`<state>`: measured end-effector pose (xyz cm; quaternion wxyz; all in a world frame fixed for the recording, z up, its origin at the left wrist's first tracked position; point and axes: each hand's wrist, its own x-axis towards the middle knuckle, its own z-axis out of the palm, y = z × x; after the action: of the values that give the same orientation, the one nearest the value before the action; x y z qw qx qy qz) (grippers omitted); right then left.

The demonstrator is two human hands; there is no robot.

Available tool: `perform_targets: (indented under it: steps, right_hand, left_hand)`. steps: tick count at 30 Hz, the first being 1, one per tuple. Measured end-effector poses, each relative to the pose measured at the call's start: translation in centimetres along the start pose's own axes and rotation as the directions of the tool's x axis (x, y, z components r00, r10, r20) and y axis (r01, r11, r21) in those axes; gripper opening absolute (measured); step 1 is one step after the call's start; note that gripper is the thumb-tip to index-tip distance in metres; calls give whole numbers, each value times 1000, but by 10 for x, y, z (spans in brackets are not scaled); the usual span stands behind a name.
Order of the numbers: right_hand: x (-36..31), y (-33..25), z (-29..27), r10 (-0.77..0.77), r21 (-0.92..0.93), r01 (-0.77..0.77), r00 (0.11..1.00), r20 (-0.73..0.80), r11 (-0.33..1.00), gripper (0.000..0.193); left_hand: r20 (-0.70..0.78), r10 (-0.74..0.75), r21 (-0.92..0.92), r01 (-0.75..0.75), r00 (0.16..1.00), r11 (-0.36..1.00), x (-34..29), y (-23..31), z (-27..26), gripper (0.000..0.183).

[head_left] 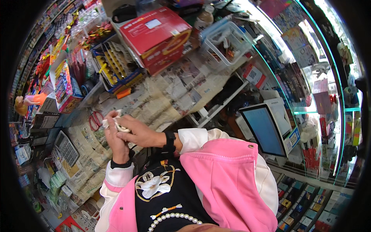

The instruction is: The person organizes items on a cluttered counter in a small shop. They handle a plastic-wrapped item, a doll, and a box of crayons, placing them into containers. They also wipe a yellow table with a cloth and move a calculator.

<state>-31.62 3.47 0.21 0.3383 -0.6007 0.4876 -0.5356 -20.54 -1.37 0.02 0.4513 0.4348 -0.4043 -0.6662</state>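
Both of my hands are together above the worn, paper-covered counter [154, 102]. Between them is a crumpled white tissue or cloth [120, 126]; its exact kind is hard to make out. My left hand [117, 143] is closed on one side of it, fingers pointing away from me. From the right, my right hand [140, 132] presses its fingers and thumb around the same white piece. Red-handled scissors [96, 120] lie on the counter just left of my hands. A grey calculator [66, 148] rests further left.
A red carton [156, 36] and a clear plastic bin [227, 42] stand at the counter's far side. Yellow-and-blue display boxes [116, 65] sit beyond my hands. To the right are a monitor [266, 129] and glass shelves [313, 112] of packaged goods.
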Motion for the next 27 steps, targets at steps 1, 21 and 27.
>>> perform_targets:
  steps: [1, 21, 27]
  right_hand:
    - [-12, 9, -8, 9, 56, -6, 999, -46, 998, 41]
    - [-16, 151, -261, 239, -538, -524, 825, -511, 660, 18]
    - [-32, 139, -244, 192, -702, -324, 945, -263, 634, 21]
  left_hand:
    - [154, -135, -46, 143, 979, 989, -7, -5, 3, 43]
    - [236, -314, 330, 228, 919, 916, -67, -35, 16, 28]
    - [272, -314, 324, 221, 910, 920, -66, -46, 22, 28]
